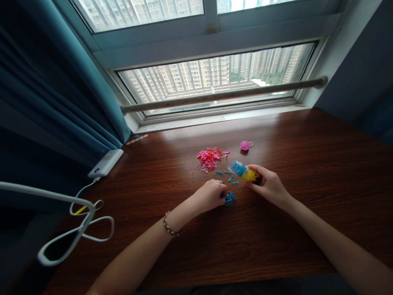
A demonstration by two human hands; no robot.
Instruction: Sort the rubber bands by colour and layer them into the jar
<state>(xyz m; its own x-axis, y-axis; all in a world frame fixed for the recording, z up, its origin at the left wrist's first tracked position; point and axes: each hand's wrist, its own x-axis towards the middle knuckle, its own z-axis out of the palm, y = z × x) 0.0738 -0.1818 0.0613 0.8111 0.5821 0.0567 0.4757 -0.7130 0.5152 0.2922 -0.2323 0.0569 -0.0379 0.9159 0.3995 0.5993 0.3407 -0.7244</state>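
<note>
My right hand point(270, 186) is wrapped round a clear bottle point(247, 173), which lies tilted with its mouth towards the upper left. Blue, yellow and black small pieces show in layers inside it. Fingers bent together, my left hand point(213, 194) is down on the table at a small heap of blue pieces point(231, 198); what its fingertips pinch, if anything, is hidden. A few loose blue pieces point(231, 178) are scattered between the two hands. Beyond them lies a heap of pink and red pieces point(210, 157), small and looped.
A pink lid point(245, 145) with a loop lies on the brown wooden table point(307, 164), beyond the bottle. At the left are a white power bank point(106, 164) with a cable and a white curved tube point(46, 192). A window with a rail point(227, 96) stands behind.
</note>
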